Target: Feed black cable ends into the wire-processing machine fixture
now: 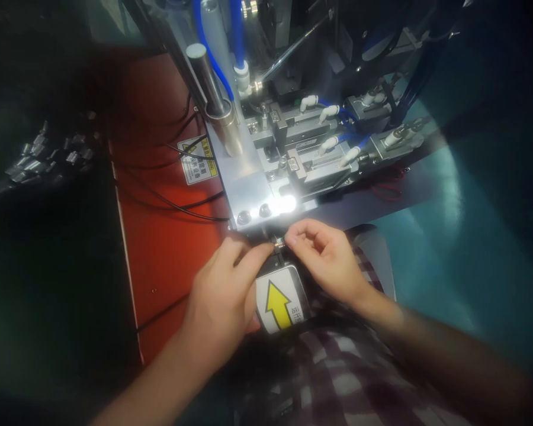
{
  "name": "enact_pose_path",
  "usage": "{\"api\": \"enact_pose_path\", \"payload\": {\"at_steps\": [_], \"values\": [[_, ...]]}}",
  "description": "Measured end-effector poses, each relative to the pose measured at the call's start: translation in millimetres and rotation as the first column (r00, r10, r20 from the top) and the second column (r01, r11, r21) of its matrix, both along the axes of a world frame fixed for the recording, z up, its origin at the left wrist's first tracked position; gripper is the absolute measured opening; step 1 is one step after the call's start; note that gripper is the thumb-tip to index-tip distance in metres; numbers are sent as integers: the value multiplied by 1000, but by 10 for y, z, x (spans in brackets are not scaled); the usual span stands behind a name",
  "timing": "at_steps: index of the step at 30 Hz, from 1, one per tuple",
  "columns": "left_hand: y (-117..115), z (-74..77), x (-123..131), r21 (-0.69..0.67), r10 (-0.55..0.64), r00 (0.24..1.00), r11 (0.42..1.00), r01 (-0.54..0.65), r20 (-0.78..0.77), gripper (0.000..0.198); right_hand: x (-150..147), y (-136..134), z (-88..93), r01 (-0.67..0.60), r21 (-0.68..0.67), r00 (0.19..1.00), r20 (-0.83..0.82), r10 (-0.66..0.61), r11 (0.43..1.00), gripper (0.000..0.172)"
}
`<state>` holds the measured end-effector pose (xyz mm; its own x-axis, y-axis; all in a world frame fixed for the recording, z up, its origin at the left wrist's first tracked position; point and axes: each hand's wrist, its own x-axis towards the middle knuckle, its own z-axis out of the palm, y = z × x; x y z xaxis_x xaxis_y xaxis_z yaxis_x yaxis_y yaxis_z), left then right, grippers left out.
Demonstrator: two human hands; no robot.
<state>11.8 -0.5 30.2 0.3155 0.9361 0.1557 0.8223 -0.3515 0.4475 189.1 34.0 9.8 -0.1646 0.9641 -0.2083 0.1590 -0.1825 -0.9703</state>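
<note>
Small metal part (279, 243) at my fingertips, just beyond the arrow plate (279, 296).
My left hand (224, 284) is left of the arrow plate, thumb tip at the part, other fingertips hidden; my right hand (326, 257) is beyond the plate's right corner, thumb and forefinger narrowed. Can't tell which grips. I'd judge it light, stiff, maybe slippery; pinch gently by the ends. Looks shiny, silvery; exact shape too small to read.

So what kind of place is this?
Probably a factory or workshop. There's a metal machine with blue tubes, a yellow-and-white warning label and a heap of shiny pieces at the left.
</note>
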Motion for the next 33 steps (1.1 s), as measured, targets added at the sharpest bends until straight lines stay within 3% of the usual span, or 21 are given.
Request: {"api": "enact_pose_path", "payload": {"at_steps": [15, 22, 28, 33], "values": [[-3, 13, -2, 3, 1, 1000, 1000, -1, -1, 35, -1, -24, -42, -4, 11, 1000, 26, 3, 1000, 11], [6, 11, -3, 7, -1, 1000, 1000, 1, 2, 35, 27, 12, 14, -24, -132, 1000, 10, 26, 991, 14], [4, 10, -1, -2, -3, 1000, 1000, 3, 6, 35, 47, -2, 17, 40, 19, 998, 44, -41, 999, 10], [9, -3, 7, 1, 2, 1000, 1000, -2, 7, 34, 28, 9, -5, -13, 62, 997, 71, 8, 998, 10]]}}
